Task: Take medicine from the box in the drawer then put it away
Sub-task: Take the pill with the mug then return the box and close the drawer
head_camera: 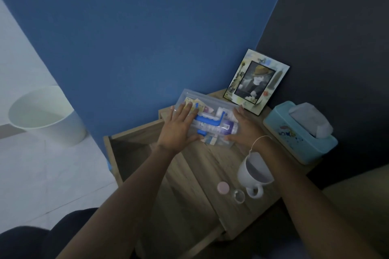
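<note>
A clear plastic medicine box (212,109) with a blue handle and blue latch lies on top of the wooden nightstand (202,166), with packets and a purple-labelled item visible inside. My left hand (179,126) rests flat on the box's left part, fingers spread. My right hand (244,126) presses against the box's right end. Both hands grip the box between them. The open drawer (126,145) juts out at the left, its inside dark.
A white mug (254,172), a pink lid (223,187) and a small clear cup (239,195) stand on the nightstand's near right. A turquoise tissue box (294,134) and a photo frame (256,82) sit at the back. A white bin (48,115) stands on the floor at left.
</note>
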A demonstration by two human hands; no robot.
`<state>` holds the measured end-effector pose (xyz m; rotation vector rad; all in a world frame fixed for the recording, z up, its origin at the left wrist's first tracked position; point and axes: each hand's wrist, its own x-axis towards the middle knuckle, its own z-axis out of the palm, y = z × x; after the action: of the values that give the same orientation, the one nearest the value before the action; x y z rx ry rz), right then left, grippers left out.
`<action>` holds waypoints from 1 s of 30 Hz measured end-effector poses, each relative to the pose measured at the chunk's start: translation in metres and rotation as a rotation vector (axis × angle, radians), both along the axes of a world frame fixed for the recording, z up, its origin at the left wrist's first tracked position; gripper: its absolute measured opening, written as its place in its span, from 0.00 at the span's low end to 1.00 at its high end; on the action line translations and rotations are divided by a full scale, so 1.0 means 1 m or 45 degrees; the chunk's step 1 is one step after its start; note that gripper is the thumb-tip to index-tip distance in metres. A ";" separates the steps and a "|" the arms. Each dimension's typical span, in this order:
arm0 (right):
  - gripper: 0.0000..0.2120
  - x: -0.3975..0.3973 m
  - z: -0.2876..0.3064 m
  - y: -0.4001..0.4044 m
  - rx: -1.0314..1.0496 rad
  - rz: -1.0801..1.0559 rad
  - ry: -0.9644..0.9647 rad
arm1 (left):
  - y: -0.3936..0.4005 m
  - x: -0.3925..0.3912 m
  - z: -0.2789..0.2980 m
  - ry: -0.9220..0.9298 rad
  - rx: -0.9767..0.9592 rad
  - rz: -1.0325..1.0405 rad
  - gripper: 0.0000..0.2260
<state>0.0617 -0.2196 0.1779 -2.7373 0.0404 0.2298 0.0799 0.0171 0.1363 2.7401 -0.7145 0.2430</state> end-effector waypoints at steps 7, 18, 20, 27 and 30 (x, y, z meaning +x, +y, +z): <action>0.51 -0.002 -0.006 -0.003 0.114 0.005 -0.090 | -0.006 -0.002 -0.002 -0.049 -0.380 0.064 0.29; 0.50 -0.001 -0.008 -0.004 0.101 0.001 -0.108 | -0.008 -0.001 -0.014 -0.121 -0.141 0.053 0.38; 0.50 0.000 -0.008 -0.005 0.072 -0.005 -0.109 | -0.011 0.001 -0.016 -0.148 -0.130 0.078 0.36; 0.50 -0.001 -0.010 -0.003 0.029 -0.024 -0.121 | -0.013 0.003 -0.018 -0.177 -0.077 0.108 0.35; 0.48 -0.004 -0.007 0.004 0.058 -0.051 -0.116 | -0.011 -0.002 -0.017 -0.084 -0.183 0.087 0.37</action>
<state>0.0572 -0.2154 0.1711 -2.6954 0.0638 0.0931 0.0780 0.0057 0.1194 2.6329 -0.5960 0.3864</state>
